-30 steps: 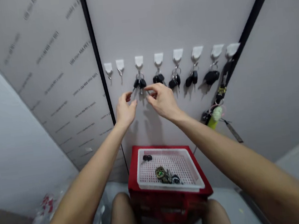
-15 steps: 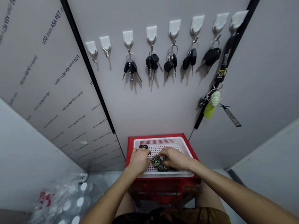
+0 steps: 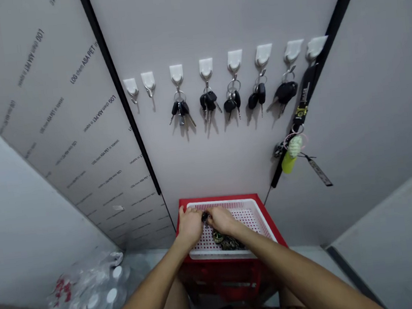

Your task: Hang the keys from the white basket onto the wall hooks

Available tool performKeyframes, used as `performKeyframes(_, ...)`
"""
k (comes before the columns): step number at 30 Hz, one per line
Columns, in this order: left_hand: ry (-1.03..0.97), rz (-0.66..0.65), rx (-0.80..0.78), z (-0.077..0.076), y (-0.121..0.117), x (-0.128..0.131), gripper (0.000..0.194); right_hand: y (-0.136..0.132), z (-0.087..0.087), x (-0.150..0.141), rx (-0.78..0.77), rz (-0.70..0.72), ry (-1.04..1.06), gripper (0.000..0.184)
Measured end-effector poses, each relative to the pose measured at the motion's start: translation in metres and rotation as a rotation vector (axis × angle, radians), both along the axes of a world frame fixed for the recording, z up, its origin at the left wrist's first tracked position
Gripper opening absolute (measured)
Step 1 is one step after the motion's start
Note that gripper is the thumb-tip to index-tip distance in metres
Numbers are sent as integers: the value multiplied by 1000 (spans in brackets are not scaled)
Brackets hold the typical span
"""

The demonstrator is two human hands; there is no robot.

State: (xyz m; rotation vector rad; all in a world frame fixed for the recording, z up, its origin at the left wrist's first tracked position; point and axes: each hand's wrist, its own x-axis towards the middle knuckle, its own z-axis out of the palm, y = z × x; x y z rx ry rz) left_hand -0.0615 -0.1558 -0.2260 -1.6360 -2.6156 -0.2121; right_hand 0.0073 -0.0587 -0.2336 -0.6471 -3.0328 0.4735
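Observation:
Both my hands are down in a white perforated basket point(image 3: 257, 213) that sits on a red crate point(image 3: 269, 219). My left hand point(image 3: 190, 226) and my right hand point(image 3: 221, 219) meet over a small black key point(image 3: 205, 217) near the basket's back left. Their fingers are curled around it, though which hand grips it is unclear. A green-and-black keychain bunch point(image 3: 226, 241) lies in the basket just below my right wrist. On the wall above runs a row of white hooks point(image 3: 206, 67). The two leftmost hooks point(image 3: 140, 84) are bare.
Black key bunches point(image 3: 233, 102) hang on the middle hooks. A black lanyard with a green-yellow tag point(image 3: 291, 154) hangs from the rightmost hook. A pack of plastic-wrapped white-capped bottles point(image 3: 85, 307) lies on the floor at the left. My knees are under the crate.
My hands dropped from the hung keys on the wall down into the basket, then shifted from the green keychain bunch up and left onto the small black key.

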Motion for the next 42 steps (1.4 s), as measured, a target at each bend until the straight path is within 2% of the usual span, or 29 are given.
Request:
performKeyframes(9, -32, 41, -6, 2, 2, 5, 30, -7, -1, -3, -22, 13, 64, 20)
performKeyframes(14, -65, 54, -29, 6, 3, 6, 34, -10, -2, -2, -99, 35, 109, 26)
performKeyframes(18, -119, 72, -31, 13, 0, 7, 34, -10, -5, 1, -129, -16, 108, 24)
performKeyframes(20, -184, 87, 10, 18, -2, 6, 30, -10, -6, 2, -194, -29, 161, 26)
performKeyframes(24, -418, 87, 143, 35, -8, -8, 23, -9, 6, 0, -483, 80, 358, 30)
performKeyframes(26, -537, 63, 235, 50, -9, -18, 23, -10, 21, -4, -612, 120, 462, 24)
performKeyframes(28, -624, 41, 341, 72, -11, -29, 22, -12, 40, -11, -705, 135, 578, 19)
performKeyframes(32, -681, 0, 591, 131, -13, -51, 20, -18, 93, -28, -765, 150, 842, 25)
performKeyframes(35, -640, -41, 789, 180, -12, -66, 21, -24, 141, -43, -724, 216, 1004, 30)
performKeyframes(37, -590, -57, 914, 209, -10, -74, 20, -27, 172, -53, -643, 246, 1082, 31)
performKeyframes(40, -511, -42, 1076, 241, -6, -84, 17, -29, 211, -70, -475, 211, 1145, 30)
performKeyframes(42, -468, -8, 1153, 256, -4, -89, 15, -29, 228, -82, -399, 177, 1139, 30)
